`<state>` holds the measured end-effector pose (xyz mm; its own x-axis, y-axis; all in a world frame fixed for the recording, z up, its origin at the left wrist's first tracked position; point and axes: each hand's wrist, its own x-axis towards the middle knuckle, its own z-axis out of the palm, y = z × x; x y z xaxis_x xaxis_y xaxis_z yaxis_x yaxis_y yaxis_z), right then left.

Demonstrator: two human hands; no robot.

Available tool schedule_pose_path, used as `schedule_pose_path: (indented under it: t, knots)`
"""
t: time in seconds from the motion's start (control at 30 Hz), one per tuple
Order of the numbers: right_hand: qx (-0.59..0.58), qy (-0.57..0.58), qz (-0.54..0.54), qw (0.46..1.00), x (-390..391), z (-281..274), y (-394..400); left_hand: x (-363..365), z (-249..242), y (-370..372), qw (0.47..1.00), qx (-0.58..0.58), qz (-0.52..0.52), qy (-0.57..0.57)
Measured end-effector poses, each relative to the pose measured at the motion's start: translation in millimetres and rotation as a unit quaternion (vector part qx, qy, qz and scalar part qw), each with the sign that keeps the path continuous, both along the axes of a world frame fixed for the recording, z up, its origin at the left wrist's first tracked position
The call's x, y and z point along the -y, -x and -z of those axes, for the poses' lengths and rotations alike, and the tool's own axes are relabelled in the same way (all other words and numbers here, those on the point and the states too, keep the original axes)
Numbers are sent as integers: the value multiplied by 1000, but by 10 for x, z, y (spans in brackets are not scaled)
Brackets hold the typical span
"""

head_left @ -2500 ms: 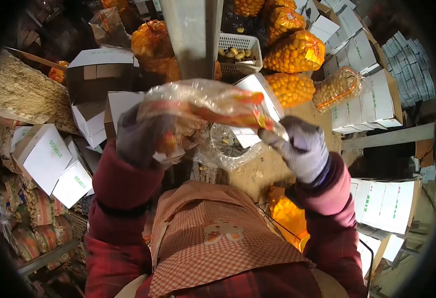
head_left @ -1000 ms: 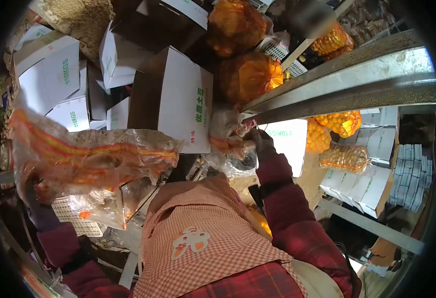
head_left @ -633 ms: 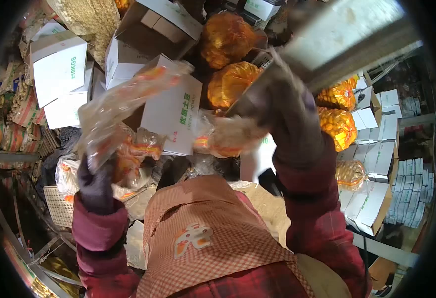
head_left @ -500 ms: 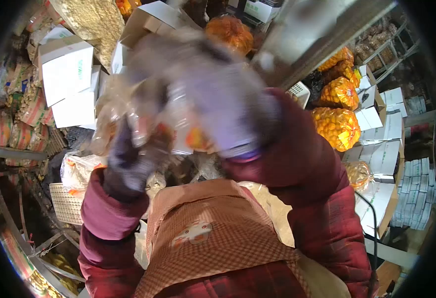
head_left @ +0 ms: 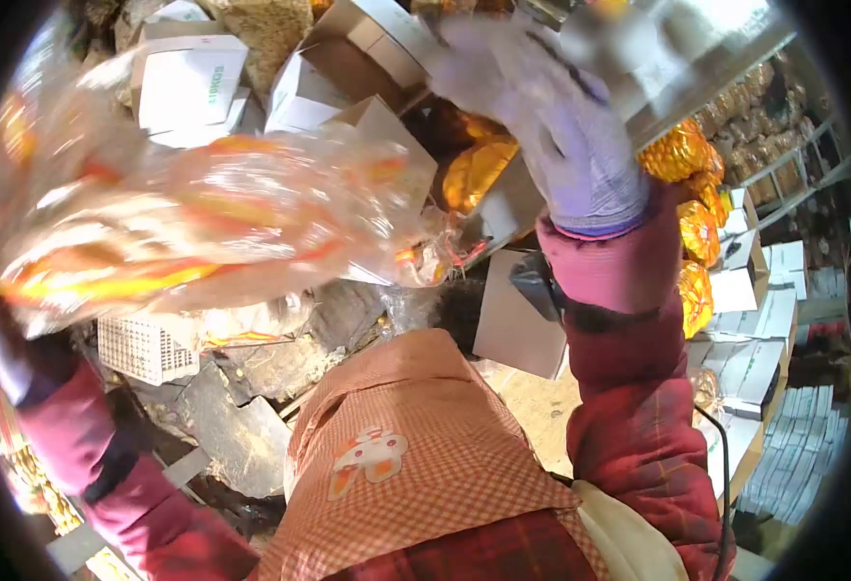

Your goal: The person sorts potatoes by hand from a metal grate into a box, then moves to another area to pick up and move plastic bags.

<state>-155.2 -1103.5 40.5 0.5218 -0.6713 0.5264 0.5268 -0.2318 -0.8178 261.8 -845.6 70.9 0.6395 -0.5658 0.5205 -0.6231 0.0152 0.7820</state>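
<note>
A large clear plastic bag [head_left: 202,228] with red and yellow print stretches across the left and middle, smeared by motion. At its lower left edge, my left hand [head_left: 23,358] in a purple-grey glove grips the plastic; the fingers are mostly hidden behind it. My right hand [head_left: 566,131], in a light purple glove, is raised apart from the bag near an open cardboard box [head_left: 372,44]. Its fingers stretch out to the upper left, a little blurred, with nothing seen in them. Below it sits an orange bag [head_left: 483,169], partly covered by a carton flap.
White cartons [head_left: 193,82] stand at the back left. A cream plastic basket [head_left: 144,349] is below the bag. More orange filled bags [head_left: 696,232] and open cartons [head_left: 750,334] line the right, beside stacked flat cardboard [head_left: 793,445]. A metal beam [head_left: 701,73] crosses the upper right.
My hands have moved apart: the left down and to the left, the right up and to the right. The bunched plastic between them is now spread out wide on the left.
</note>
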Motion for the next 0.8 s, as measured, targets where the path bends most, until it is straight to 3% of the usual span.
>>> schedule_pose_path:
  t: [0.07, 0.1, 0.13, 0.17, 0.2, 0.23, 0.27, 0.33, 0.37, 0.4, 0.43, 0.47, 0.5, 0.57, 0.63, 0.7, 0.73, 0.8]
  knots:
    - [-178, 12, 104, 978, 134, 400, 195, -734, -206, -290, 998, 15, -63, -4]
    - [-105, -193, 21, 975, 72, 584, 221, -1082, -241, -348, 996, 16, -93, -5]
    - [-193, -77, 191, 959, -31, 886, 208, -1423, -266, -415, 992, 10, -122, -8]
    - [-197, -315, 129, 919, 27, 1107, 226, -1730, -298, -426, 989, 4, -150, -8]
    - [-226, -326, 129, 909, -87, 1239, 251, -2018, -311, -416, 984, -3, -180, -9]
    - [-289, -214, 158, 920, -80, 1713, 365, -2227, -313, -398, 979, -10, -203, -8]
    - [-416, -194, 114, 881, 103, 2449, 571, -2417, -293, -379, 975, -18, -221, -5]
    - [-593, -67, 128, 792, -17, 3229, 625, -2776, -280, -394, 967, -33, -254, -7]
    - [-631, -137, 169, 745, -269, 3181, 460, -2941, -253, -404, 963, -41, -265, -8]
    - [-634, -132, 157, 746, -349, 3271, 363, -3105, -214, -445, 961, -53, -272, -10]
    - [-663, -156, 187, 708, -404, 3427, 277, -3200, -194, -450, 958, -58, -281, -14]
    - [-688, -180, 217, 669, -415, 3611, 198, -3333, -165, -466, 955, -70, -287, -18]
    - [-689, -178, 203, 673, -308, 4081, 250, -3445, -154, -506, 954, -80, -289, -20]
    - [-790, -206, 227, 531, -94, 4963, 353, -3657, -134, -566, 950, -103, -294, -23]
    - [-783, -220, 197, 547, -83, 4237, 264, -3812, -103, -598, 947, -124, -294, -29]
    - [-777, -230, 186, 556, 0, 4208, 530, -3898, 4, -635, 946, -147, -287, -25]
    - [-610, -327, 216, 689, 68, 4713, 935, -3911, 117, -635, 946, -160, -281, -21]
    - [-412, -399, 234, 785, 89, 4746, 1208, -3913, 322, -631, 945, -187, -267, -11]
